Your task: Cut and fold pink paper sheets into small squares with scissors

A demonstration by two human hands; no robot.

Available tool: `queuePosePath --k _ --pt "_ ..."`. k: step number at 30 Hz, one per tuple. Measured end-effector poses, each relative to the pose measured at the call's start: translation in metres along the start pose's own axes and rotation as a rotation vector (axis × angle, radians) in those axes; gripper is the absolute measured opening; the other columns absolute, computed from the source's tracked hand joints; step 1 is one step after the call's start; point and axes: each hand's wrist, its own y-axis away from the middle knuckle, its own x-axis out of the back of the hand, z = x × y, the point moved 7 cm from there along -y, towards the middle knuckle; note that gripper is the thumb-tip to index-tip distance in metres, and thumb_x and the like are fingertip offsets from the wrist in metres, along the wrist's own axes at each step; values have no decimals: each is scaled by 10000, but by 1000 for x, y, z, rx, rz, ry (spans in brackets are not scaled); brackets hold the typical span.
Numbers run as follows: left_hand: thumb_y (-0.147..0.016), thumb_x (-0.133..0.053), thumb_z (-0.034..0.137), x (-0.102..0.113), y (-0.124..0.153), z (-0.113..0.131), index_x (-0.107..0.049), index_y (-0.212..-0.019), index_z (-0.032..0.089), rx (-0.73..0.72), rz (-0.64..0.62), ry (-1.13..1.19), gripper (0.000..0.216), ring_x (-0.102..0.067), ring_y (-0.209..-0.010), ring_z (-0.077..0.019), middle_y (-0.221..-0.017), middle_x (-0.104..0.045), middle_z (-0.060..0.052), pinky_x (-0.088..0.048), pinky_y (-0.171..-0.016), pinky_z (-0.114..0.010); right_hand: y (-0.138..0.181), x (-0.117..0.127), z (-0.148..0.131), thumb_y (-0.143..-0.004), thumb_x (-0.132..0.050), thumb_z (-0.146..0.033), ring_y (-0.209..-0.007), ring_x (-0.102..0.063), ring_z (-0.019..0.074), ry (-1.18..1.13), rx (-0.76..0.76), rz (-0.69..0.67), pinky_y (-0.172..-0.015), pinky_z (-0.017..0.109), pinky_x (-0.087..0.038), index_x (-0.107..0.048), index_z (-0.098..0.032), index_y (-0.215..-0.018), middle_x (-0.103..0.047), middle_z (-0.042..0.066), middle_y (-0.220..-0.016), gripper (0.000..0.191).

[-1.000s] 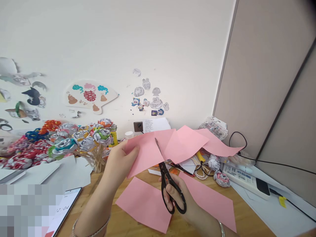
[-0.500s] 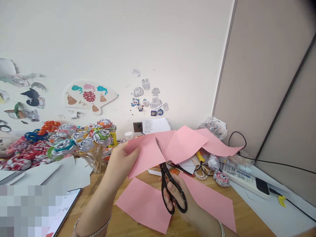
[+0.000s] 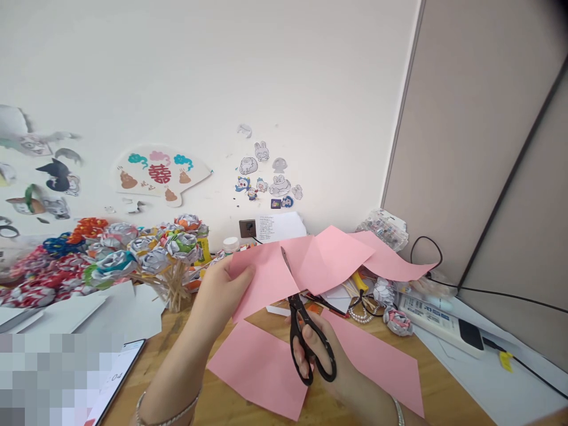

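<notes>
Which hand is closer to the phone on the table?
Left. The left hand, gripping pink paper, is beyond the phone and to its right; the right hand, holding black scissors, is much farther to the phone's right.

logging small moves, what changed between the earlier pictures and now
The left hand has shifted slightly right, bringing the left end of the pink paper with it. Nothing was taken up or let go: the right hand keeps hold of the black scissors, and the pink sheets on the table lie as before.
</notes>
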Motion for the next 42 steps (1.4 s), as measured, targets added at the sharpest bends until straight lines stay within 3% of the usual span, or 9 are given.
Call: queuePosePath --k 6,34,42 --pt "-652 -550 316 2 1 2 -661 -737 166 14 18 -6 206 -588 -541 -192 -550 -638 1 -426 -457 -254 0 1 -3 -692 -523 -644 -315 -328 29 45 16 3 -315 155 -226 -440 -172 -784 -420 -83 -467 488" --pt "-663 -528 298 -6 1 1 -649 -764 180 41 -59 -4 197 -576 -523 -175 -557 -628 12 -391 -428 -234 0 5 1 -684 -515 -660 -310 -326 37 10 -40 54 -298 156 -207 -466 -170 -818 -428 -77 -471 510" --pt "-644 -530 291 -13 1 -3 -614 -638 175 61 -90 53 143 -546 -487 -158 -525 -597 18 -368 -422 -226 -1 5 -1 -690 -508 -659 -318 -329 40 23 -41 70 -315 164 -220 -450 -182 -775 -428 -76 -475 488"
